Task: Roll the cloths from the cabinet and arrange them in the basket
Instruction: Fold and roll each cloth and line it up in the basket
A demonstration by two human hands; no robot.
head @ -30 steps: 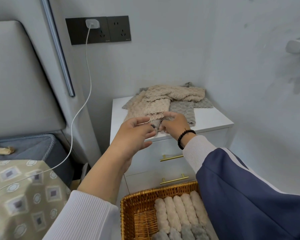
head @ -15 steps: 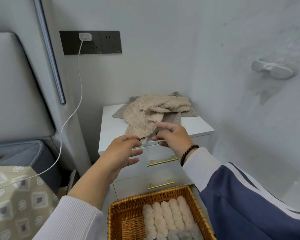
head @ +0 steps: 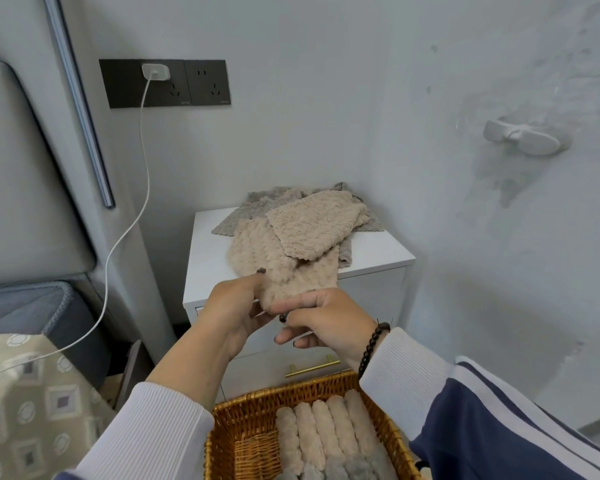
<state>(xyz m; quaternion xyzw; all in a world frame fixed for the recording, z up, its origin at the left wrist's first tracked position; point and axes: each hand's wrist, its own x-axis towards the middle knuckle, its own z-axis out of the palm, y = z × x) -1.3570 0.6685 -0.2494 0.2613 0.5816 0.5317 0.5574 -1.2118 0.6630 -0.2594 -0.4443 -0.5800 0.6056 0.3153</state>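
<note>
Partly hidden: beige cloth (head: 284,268) edge behind left hand (head: 236,306).

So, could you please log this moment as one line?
step: pulling beige cloth off cabinet | left hand: pinching cloth | right hand: pinching cloth | basket: rolls inside

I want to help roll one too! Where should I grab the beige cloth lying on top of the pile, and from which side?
Probably by the front edge of the top beige cloth, coming from the front of the white cabinet. That edge lies loose and nearest you, over the bumpy beige cloth that the left hand and right hand pinch. Its back end rests on the grey cloths.
</note>
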